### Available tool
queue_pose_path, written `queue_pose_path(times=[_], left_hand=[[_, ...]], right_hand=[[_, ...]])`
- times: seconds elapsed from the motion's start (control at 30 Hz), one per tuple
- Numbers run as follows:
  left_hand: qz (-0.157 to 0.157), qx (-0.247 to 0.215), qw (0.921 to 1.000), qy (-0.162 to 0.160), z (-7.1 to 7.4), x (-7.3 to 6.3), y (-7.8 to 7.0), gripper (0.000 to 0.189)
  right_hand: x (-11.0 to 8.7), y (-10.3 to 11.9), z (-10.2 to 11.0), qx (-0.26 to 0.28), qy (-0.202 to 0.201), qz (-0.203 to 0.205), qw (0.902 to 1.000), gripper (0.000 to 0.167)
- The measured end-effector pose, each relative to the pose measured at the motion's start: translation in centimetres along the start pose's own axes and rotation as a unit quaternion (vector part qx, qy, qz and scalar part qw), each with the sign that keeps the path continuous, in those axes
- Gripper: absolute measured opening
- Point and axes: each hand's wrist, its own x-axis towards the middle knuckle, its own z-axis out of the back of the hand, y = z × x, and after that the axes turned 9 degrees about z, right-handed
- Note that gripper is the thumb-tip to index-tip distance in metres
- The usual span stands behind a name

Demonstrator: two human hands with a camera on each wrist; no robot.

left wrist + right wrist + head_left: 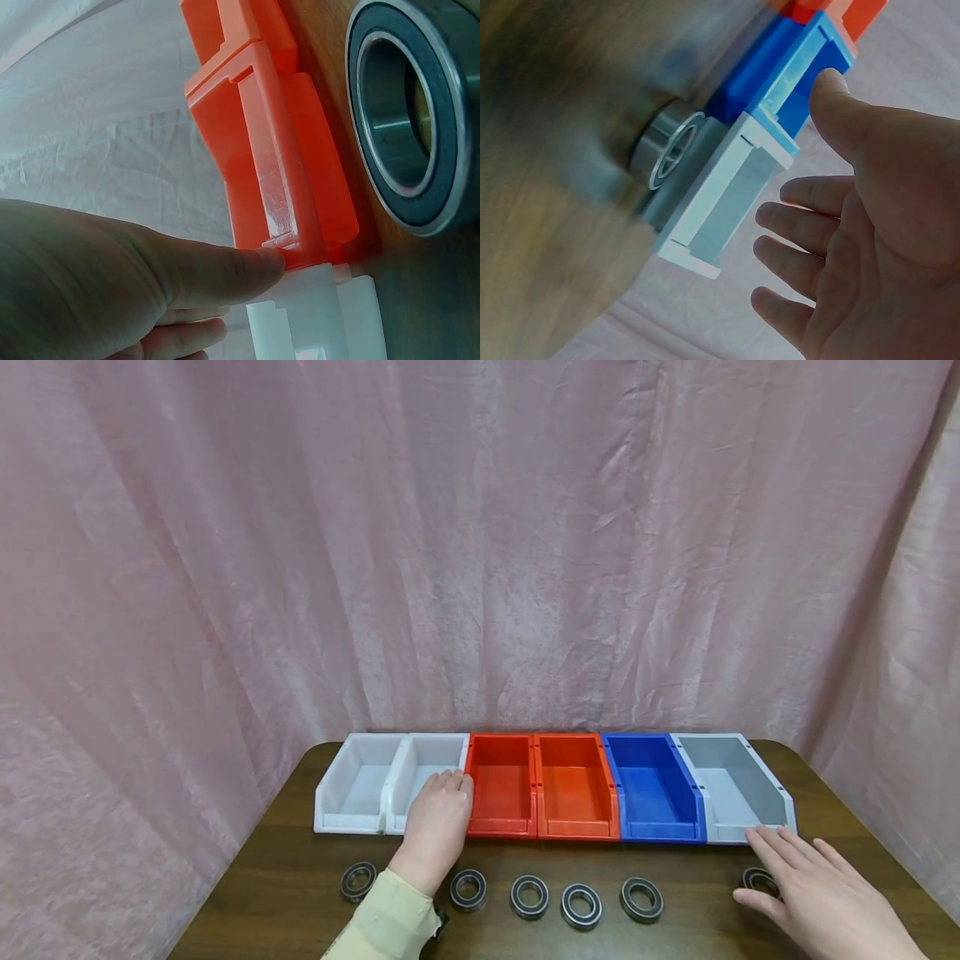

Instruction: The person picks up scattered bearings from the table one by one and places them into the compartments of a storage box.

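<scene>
My left hand [438,818] is over the front of the right-hand white bin [433,758], beside the red bin [501,785]. In the left wrist view its thumb [232,274] overlaps the seam between red and white bins, with the other fingers partly hidden behind it. My right hand [817,893] is spread in front of the grey bin [772,789], fingertips overlapping its front edge. A ball bearing [759,878] lies on the table partly behind that hand's thumb. In the right wrist view the palm is bare and the fingers [795,225] stand apart.
Several more bearings [642,900] lie in a row on the brown wooden table [285,868]. Another white bin [348,822], an orange bin [576,793] and a blue bin [651,793] complete the row along the back. A pink curtain [480,568] hangs behind.
</scene>
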Motion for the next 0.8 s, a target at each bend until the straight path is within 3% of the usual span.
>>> queue_pose_path(times=[0.37, 0.63, 0.8], left_hand=[[-0.001, 0.0, 1.0, 0.003, -0.1, 0.0, 0.0, 0.021], [-0.006, -0.005, 0.9999, -0.009, -0.1, -0.1, 0.0, 0.024], [-0.003, -0.008, 1.0, -0.002, 0.1, -0.2, 0.0, 0.029]], right_hand=[[-0.7, -1.2, -1.2, -0.001, 0.029, -0.014, 0.9995, 0.088], [-0.1, -2.4, -2.3, 0.038, 0.15, -0.053, 0.9866, 0.108], [0.1, -2.6, -2.5, 0.066, 0.192, -0.068, 0.9769, 0.112]])
